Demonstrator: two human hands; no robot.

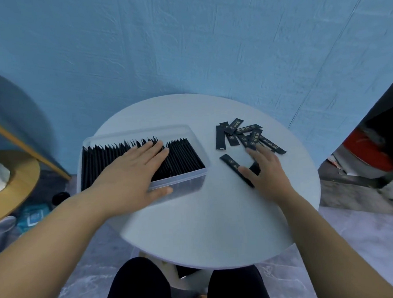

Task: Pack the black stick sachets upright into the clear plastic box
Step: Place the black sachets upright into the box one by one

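The clear plastic box [191,135] stands on the left half of the round white table [208,225]. Several black stick sachets [184,156] stand upright in it in a tight row. My left hand [133,172] lies flat on top of that row, fingers straight, thumb against the box's near wall. A loose heap of black sachets [242,135] lies flat to the right of the box. My right hand [267,172] rests with spread fingers on the near sachets there, one long sachet [231,164] under its thumb and another half hidden under the palm.
The table's edge curves close on the right and front. A wooden round shelf unit [17,181] stands to the left, with bottles on the floor beneath it. A dark opening with a red object [368,149] sits at the right. My knees are below the table.
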